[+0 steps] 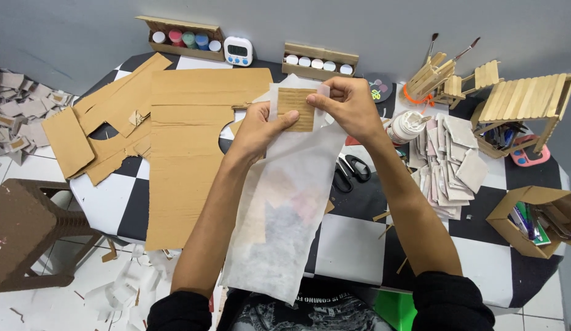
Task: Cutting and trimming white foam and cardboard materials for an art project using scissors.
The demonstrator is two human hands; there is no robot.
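1. My left hand point(256, 129) pinched the lower left edge of a small corrugated cardboard piece point(296, 109), thumb on its front and fingers closed behind it.
2. My right hand point(348, 105) clamped the same piece at its upper right corner, thumb and fingertips pressed together on it.
3. The piece lay flat against the top of a long sheet of thin white paper point(284, 214), which hung from my hands down over the table edge towards my lap.
4. I held it all above the black-and-white checkered table point(353, 245), just right of a large brown cardboard sheet point(187, 153).
5. Black scissors point(352, 170) lay on the table under my right wrist.
6. A white glue bottle point(406, 126) lay just beyond my right hand, beside a heap of pale square cut pieces point(448, 165).
7. A white digital timer point(238, 51) stood at the far edge by the wall.
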